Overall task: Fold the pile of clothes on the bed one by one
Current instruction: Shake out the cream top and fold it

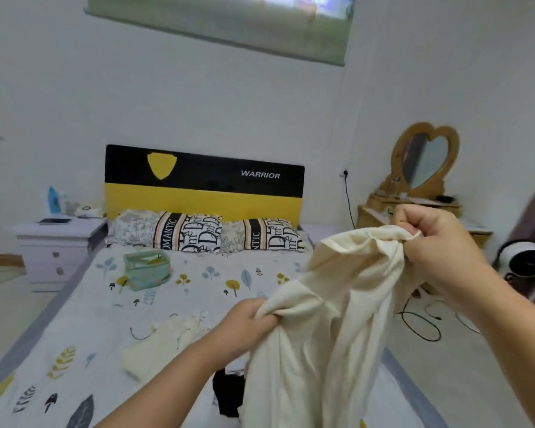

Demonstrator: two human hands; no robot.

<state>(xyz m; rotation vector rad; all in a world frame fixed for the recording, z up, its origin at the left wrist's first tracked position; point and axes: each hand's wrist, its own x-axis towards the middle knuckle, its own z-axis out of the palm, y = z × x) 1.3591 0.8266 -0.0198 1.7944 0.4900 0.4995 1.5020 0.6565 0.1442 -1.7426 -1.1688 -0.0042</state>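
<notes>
I hold a cream garment point(325, 329) up above the near right part of the bed point(84, 307). My right hand point(430, 239) pinches its top edge high at the right. Lower down, my left hand point(244, 322) grips a bunched fold at its left side. The cloth hangs down between them and out of the bottom of the view. A pale cream knitted piece point(164, 344) lies flat on the sheet left of my left arm. A black garment point(229, 393) lies under the hanging cloth, partly hidden.
A teal pouch point(147, 268) sits mid-bed before two patterned pillows point(167, 231) and a yellow-black headboard point(204, 186). A white nightstand point(59, 251) stands at the left. A wooden vanity with a heart mirror point(426, 159), a white fan point(525, 261) and floor cables point(420, 325) are at the right.
</notes>
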